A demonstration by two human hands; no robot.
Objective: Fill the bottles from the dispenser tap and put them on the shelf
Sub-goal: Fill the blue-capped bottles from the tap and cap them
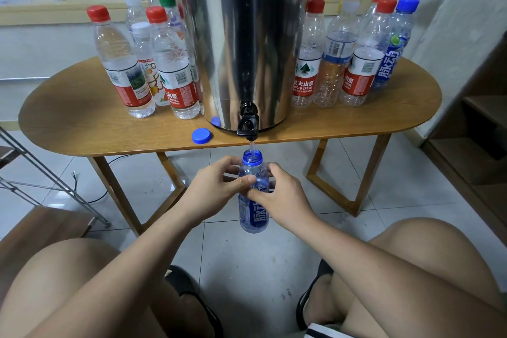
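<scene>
You grip the uncapped blue bottle with both left hand and right hand, fingers curled round it, just below the table's front edge, under the running dispenser tap.

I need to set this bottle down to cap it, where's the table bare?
Bare: the left end of the table beside the left bottles, and the front edge right of the tap. Crowded: both sides of the dispenser; a blue cap lies by the tap.
</scene>
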